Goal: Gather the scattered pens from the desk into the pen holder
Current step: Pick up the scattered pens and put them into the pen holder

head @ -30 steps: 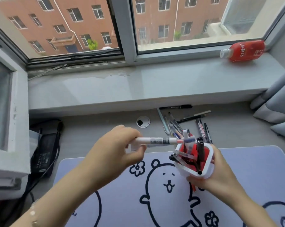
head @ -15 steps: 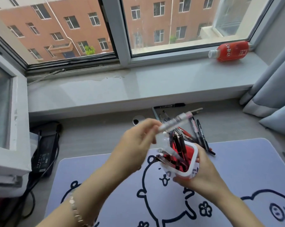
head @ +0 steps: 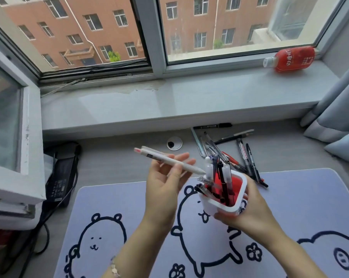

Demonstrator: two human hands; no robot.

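My right hand [head: 243, 209] grips a white pen holder [head: 213, 209] with a red inside, lifted and tilted over the desk mat. Several pens stand in it. My left hand [head: 165, 183] holds a white pen [head: 159, 157] between thumb and fingers. The pen lies slanted, its tip pointing at the holder's rim from the left and its pink end up to the left. Several loose pens [head: 239, 151] lie scattered on the grey desk behind the holder, among them a black whiteboard marker and a red pen.
A lilac desk mat [head: 300, 197] with bear drawings covers the near desk. A cable hole [head: 174, 143] sits behind my left hand. A black power adapter [head: 59, 177] with cables lies at left. A red bottle [head: 292, 59] rests on the windowsill; curtains hang at right.
My left hand has turned the white pen around: its tip now points down-right at the holder instead of up-right. The holder stays in my right hand.
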